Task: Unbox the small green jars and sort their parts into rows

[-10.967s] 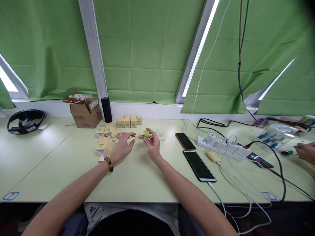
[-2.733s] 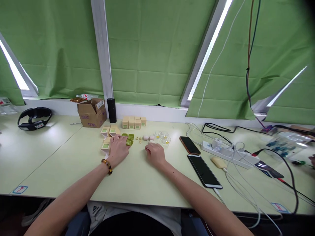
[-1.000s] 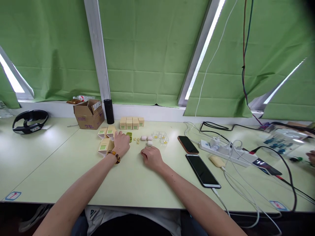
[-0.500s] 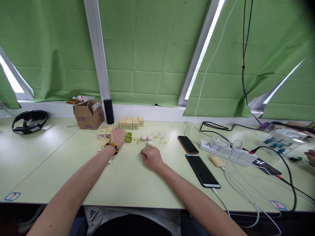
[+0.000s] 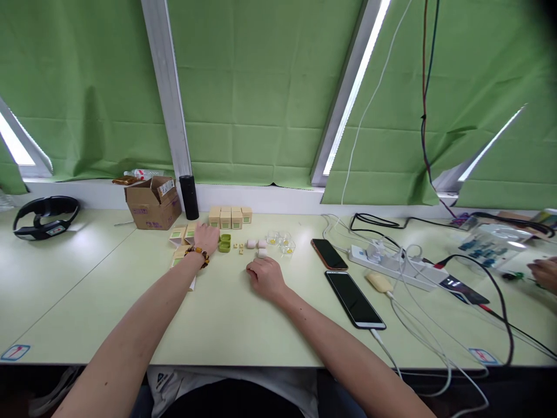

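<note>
My left hand (image 5: 206, 239), with a beaded bracelet at the wrist, reaches among small cardboard boxes (image 5: 177, 234) with green labels. Its fingers are mostly hidden behind the back of the hand, so any hold is unclear. Just right of it sit small green containers (image 5: 224, 246), then several tiny yellowish pieces (image 5: 241, 252). My right hand (image 5: 266, 277) rests on the table with its fingers curled in and nothing showing in them. Beyond its knuckles lie pale pink and white cylinders (image 5: 251, 244) beside clear cups (image 5: 287, 248) with yellow centres.
A row of small boxes (image 5: 225, 218) stands behind, near a black cylinder (image 5: 189, 197) and an open carton (image 5: 153, 204). Headphones (image 5: 46, 217) lie far left. To the right are two phones (image 5: 354, 299), a power strip (image 5: 391, 266) and tangled cables. Another person's hand (image 5: 543, 273) shows at the right edge.
The view has shifted slightly, moving most things a little left in the picture. Both hands keep nearly the same places on the table.
</note>
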Demonstrator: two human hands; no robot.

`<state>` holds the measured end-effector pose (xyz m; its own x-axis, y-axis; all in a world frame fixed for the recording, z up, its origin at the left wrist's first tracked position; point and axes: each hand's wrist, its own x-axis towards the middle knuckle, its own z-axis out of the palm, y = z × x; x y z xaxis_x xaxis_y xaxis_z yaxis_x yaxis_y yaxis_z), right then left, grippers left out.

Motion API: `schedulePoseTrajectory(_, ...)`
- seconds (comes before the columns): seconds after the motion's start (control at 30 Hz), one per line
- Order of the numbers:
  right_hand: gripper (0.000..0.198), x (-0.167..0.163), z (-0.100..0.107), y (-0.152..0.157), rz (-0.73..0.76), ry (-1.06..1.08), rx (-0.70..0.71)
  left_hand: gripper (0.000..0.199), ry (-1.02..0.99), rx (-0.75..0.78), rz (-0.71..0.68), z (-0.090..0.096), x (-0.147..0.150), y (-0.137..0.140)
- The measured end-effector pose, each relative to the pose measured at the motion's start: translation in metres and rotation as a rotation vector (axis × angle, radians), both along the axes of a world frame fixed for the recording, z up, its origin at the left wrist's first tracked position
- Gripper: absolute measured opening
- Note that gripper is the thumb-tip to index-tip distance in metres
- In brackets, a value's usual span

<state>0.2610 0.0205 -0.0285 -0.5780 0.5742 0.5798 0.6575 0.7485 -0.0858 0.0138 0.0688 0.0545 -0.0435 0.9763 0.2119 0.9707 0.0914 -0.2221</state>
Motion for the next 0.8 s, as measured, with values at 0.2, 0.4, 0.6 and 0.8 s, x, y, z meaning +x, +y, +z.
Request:
schedulePoseTrajectory(0.2, 0.019, 0.0, 0.001, 0.0, 0.006, 0.006, 0.001, 0.022, 0.002, 0.002, -0.012, 0.001, 0.004, 0.0)
schedulePoseTrajectory(0.4, 0.018, 0.001, 0.002, -0.001, -0.01, 0.036, 0.008, 0.022, -0.015, 0.011, -0.026, 0.008, 0.008, -0.005)
schedulePoseTrajectory(0.6, 0.017, 0.021, 0.023, 0.015, -0.177, 0.287, -0.008, 0.022, -0.039, 0.061, -0.123, 0.019, 0.017, -0.03)
schedulePoseTrajectory(0.8, 0.019, 0.047, 0.055, 0.056, -0.31, 0.325, -0.016, 0.033, -0.095, 0.112, -0.384, 0.008, 0.047, -0.048)
